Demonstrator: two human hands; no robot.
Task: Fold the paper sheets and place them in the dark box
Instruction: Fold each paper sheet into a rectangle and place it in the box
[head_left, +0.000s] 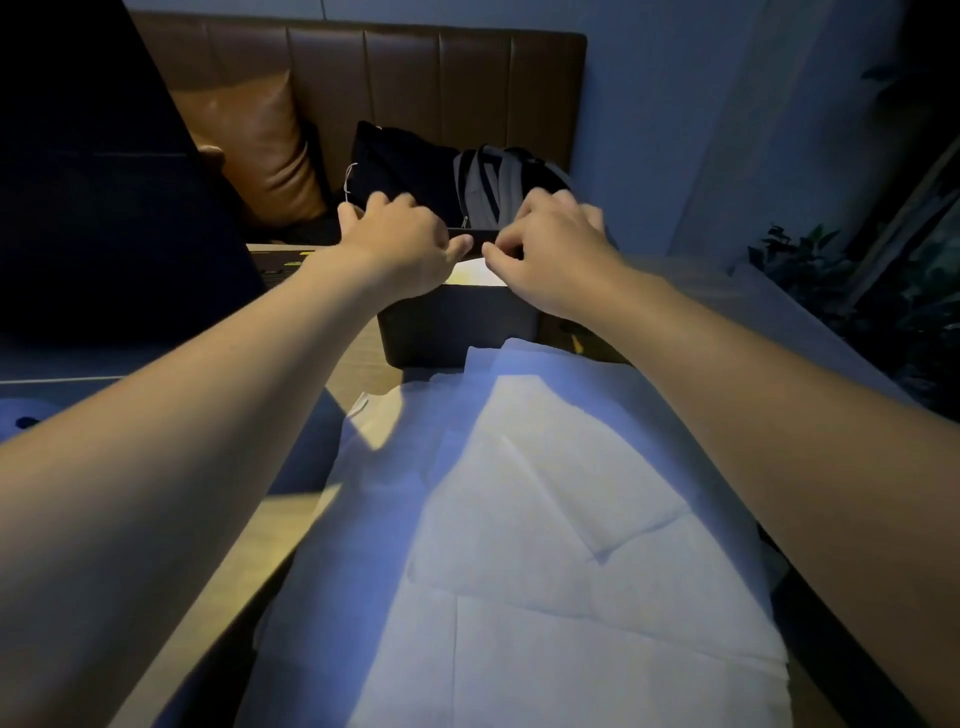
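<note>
Both the left hand and right hand, fingers curled, hold folded paper over the dark box at 12 o'clock; lower it flat, then release.

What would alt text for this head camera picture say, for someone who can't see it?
Both bare hands, left hand and right hand, reach over a dark box on a table, where a bit of folded paper shows between them. Unfolded white paper sheets lie nearer the camera; a brown sofa with bags stands behind.
</note>
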